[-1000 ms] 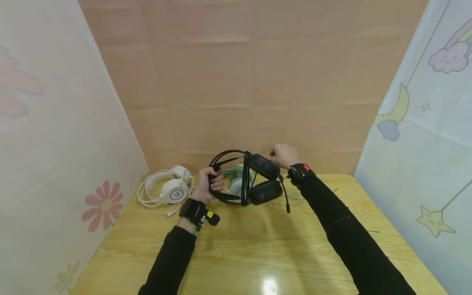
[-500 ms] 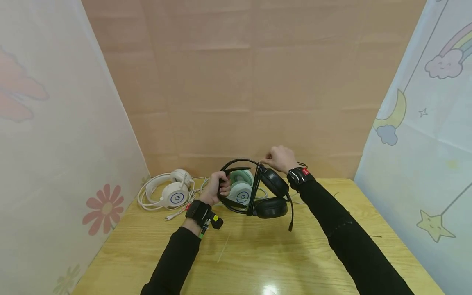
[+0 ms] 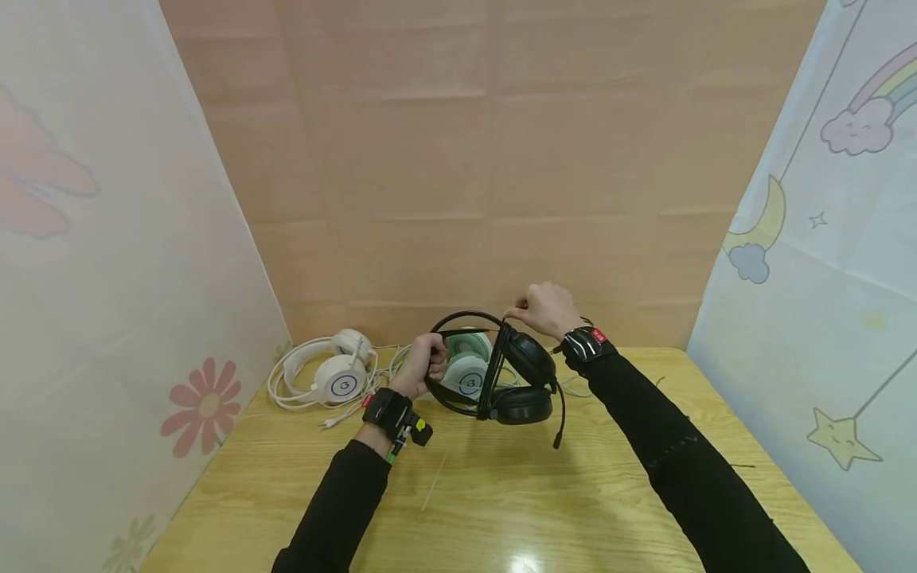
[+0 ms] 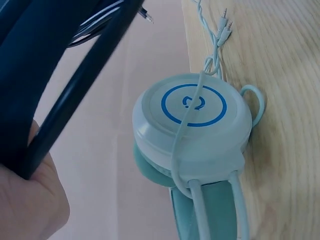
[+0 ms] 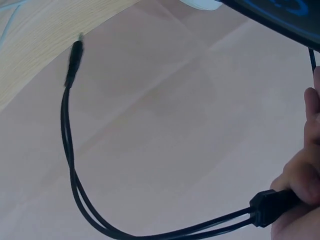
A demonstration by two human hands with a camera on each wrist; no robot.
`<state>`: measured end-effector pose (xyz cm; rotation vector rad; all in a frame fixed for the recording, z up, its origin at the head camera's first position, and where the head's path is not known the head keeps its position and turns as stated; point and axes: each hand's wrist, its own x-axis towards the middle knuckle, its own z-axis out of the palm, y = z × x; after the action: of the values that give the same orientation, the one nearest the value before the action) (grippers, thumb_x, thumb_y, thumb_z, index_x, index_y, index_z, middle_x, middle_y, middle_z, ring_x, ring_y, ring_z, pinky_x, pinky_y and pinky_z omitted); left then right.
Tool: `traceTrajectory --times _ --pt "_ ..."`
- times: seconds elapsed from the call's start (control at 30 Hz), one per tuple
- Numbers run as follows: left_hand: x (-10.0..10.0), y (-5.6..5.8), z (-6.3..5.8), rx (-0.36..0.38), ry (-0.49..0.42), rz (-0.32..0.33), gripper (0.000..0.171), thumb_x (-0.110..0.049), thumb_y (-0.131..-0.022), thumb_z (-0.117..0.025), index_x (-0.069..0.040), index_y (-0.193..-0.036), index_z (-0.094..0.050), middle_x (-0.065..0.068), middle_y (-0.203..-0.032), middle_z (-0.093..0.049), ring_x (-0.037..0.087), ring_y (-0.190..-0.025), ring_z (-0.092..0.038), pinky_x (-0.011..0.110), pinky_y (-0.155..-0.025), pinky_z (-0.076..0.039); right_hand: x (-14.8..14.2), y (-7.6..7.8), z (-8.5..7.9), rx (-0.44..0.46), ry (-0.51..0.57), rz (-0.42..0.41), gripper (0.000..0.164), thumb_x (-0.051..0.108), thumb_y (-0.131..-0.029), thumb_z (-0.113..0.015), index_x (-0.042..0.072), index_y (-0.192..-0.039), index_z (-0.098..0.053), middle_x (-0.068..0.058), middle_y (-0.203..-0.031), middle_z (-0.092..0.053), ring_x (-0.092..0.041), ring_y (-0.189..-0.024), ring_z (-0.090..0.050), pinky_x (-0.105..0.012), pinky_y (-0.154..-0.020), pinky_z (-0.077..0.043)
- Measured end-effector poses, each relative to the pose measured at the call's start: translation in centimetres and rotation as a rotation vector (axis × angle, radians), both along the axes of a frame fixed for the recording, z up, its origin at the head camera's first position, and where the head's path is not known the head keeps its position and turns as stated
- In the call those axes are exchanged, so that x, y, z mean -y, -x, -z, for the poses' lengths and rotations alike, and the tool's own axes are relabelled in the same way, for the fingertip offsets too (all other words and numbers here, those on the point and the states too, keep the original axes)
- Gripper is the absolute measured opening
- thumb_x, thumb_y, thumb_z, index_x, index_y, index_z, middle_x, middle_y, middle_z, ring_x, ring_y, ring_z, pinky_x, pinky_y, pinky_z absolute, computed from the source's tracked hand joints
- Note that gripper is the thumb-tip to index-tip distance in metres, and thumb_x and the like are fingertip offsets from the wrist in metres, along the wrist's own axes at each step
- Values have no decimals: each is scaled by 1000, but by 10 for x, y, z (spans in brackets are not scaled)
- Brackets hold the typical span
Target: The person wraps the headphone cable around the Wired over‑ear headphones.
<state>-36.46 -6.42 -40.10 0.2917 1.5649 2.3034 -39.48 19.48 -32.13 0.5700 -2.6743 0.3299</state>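
My left hand (image 3: 424, 364) grips the headband of a black headset (image 3: 528, 358) and holds it above the table. Its black cable (image 3: 494, 370) is wound around the band beside the ear cups, and a microphone boom (image 3: 560, 422) hangs below. In the left wrist view, the fingers of that hand (image 4: 35, 200) curl round the band. At the upper ear cup, my right hand (image 3: 546, 309) pinches the cable's end part. The right wrist view shows a black cable joint (image 5: 267, 207) in that hand (image 5: 302, 175), with a jack plug (image 5: 75, 62) dangling free on a loop.
White headphones (image 3: 340, 374) with a white cable lie at the back left of the wooden table (image 3: 501, 485). Behind the black headset rest mint-green and white headphones (image 4: 195, 115) with two jack plugs (image 4: 224, 30). A brown paper wall (image 3: 487, 199) closes off the back.
The black headset and my left hand have shifted right and slightly down. My right hand has come a little left, near the top of the wound cable. The last half second shows little movement.
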Motion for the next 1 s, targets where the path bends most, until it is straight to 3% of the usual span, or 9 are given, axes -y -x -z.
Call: traceTrajectory --times 0.23,0.57,0.8,0.93,1.0 --pt "-6 0 0 -17 66 -54 32 -6 -84 -37 -19 -62 -18 -5 -56 -11 7 -41 -12 22 -42 -14 2 -1 0 13 17 -2 28 45 -85 -72 19 -75 -78 7 -60 -65 -11 -47 -47 -26 -44 -29" --pt "-9 2 3 -24 85 -213 29 -6 -85 -39 -19 -66 -21 -4 -60 -10 10 -47 -9 25 -46 -15 -1 -4 2 94 83 -50 29 39 -90 -68 13 -88 -80 1 -65 -69 -10 -45 -41 -25 -46 -26" --pt "-11 -2 1 -51 98 -360 30 -6 -84 -43 -18 -70 -20 -4 -61 -10 13 -50 -11 28 -49 -20 -2 -8 0 141 137 -103 34 35 -97 -59 11 -83 -78 3 -48 -42 -9 -41 -26 -25 -46 -19" --pt "-12 -2 2 -76 98 -409 31 -6 -86 -43 -19 -70 -21 -3 -60 -11 14 -51 -11 29 -51 -21 -2 -11 -3 185 110 -125 34 32 -99 -55 10 -88 -78 0 -62 -64 -9 -44 -35 -25 -49 -27" --pt "-12 -2 3 -92 109 -467 32 -6 -86 -44 -19 -68 -21 -4 -58 -13 14 -49 -13 29 -51 -23 -3 -13 -6 211 102 -137 34 29 -101 -52 8 -94 -77 -5 -72 -69 -10 -47 -36 -26 -52 -29"
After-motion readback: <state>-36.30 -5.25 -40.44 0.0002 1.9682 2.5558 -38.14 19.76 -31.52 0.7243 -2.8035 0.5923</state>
